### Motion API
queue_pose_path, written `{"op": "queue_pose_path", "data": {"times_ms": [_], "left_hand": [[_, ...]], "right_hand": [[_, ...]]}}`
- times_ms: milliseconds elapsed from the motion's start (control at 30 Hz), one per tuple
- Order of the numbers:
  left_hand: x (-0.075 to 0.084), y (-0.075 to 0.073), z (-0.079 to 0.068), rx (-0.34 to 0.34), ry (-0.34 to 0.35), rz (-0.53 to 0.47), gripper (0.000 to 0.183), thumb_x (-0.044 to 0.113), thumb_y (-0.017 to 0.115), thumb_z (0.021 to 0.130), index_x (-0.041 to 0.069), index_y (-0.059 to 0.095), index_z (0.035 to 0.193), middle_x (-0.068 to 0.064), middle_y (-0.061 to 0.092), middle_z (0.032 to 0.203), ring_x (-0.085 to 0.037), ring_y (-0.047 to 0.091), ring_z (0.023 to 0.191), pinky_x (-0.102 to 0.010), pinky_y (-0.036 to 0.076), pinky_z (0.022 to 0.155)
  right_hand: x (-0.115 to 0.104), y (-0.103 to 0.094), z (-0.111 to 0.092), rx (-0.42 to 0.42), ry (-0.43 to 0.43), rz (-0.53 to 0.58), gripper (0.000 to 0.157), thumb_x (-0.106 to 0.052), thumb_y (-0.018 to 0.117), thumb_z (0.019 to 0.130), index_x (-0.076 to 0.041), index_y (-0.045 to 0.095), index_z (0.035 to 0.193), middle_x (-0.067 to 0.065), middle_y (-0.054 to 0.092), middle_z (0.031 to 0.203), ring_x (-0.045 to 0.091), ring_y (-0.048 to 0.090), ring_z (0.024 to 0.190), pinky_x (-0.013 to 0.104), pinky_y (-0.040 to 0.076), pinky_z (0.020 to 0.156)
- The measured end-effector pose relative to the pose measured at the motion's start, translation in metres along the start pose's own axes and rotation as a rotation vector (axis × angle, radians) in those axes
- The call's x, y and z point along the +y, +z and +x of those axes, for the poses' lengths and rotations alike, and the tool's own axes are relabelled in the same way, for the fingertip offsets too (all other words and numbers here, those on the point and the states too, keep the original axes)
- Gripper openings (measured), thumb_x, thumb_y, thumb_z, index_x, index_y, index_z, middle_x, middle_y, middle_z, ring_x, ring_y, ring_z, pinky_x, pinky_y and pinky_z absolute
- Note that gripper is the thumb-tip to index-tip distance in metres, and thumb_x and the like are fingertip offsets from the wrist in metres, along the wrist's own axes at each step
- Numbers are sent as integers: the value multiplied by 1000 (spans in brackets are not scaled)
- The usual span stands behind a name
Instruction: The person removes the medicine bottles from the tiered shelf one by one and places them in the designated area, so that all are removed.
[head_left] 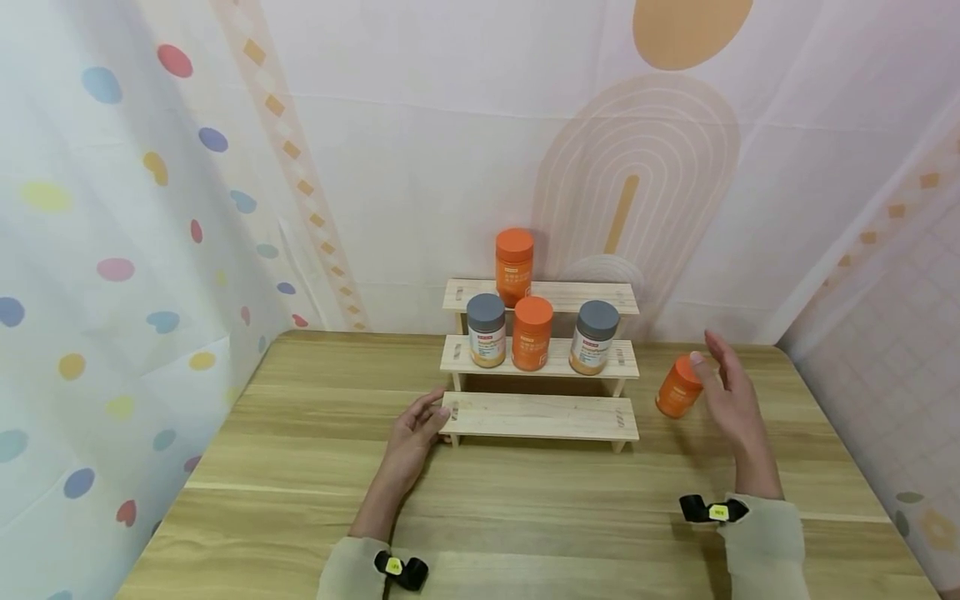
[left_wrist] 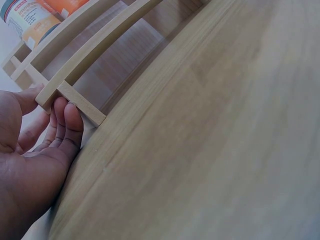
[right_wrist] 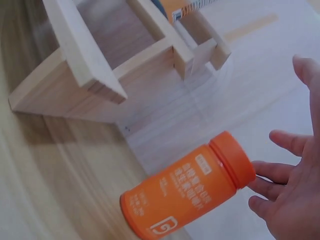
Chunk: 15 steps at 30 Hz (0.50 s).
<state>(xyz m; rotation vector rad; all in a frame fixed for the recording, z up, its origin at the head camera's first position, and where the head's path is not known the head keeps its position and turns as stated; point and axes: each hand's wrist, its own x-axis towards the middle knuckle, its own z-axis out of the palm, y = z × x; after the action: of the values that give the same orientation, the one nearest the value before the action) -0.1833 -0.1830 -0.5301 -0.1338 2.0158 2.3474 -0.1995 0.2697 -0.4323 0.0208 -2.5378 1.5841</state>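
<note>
My left hand (head_left: 411, 429) holds the left end of the lowest step of a three-step wooden display stand (head_left: 540, 417). In the left wrist view its thumb lies on the board's end and its fingers curl at the leg (left_wrist: 82, 105) below. To the right of the stand, an orange supplement bottle (head_left: 678, 388) stands on the table. My right hand (head_left: 731, 396) is beside that bottle, fingers apart and rather straight. The right wrist view shows the fingertips (right_wrist: 257, 185) right at the orange cap (right_wrist: 232, 159), not wrapped around it.
The stand's middle step carries a grey-capped jar (head_left: 487, 333), an orange bottle (head_left: 532, 335) and another grey-capped jar (head_left: 594, 340). Another orange bottle (head_left: 514, 268) stands on the top step. Behind the wooden table (head_left: 315, 433) hangs a patterned curtain (head_left: 420, 167).
</note>
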Motion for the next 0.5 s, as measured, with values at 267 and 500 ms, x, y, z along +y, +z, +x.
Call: {"op": "queue_pose_path", "data": {"times_ms": [267, 500], "left_hand": [[0, -1, 0, -12, 6, 3, 47, 15, 65, 102, 11, 53, 147, -3, 65, 110, -12, 65, 89, -23, 58, 72], [0, -1, 0, -5, 2, -12, 44, 12, 64, 102, 12, 56, 145, -4, 65, 110, -13, 66, 89, -23, 58, 71]], "right_hand": [[-11, 3, -3, 15, -52, 53, 64, -42, 40, 111, -19, 18, 166, 17, 19, 171, 46, 18, 155, 71, 17, 122], [-26, 11, -6, 18, -136, 93, 61, -31, 45, 110, -20, 20, 165, 15, 23, 170, 41, 21, 155, 66, 19, 125]]}}
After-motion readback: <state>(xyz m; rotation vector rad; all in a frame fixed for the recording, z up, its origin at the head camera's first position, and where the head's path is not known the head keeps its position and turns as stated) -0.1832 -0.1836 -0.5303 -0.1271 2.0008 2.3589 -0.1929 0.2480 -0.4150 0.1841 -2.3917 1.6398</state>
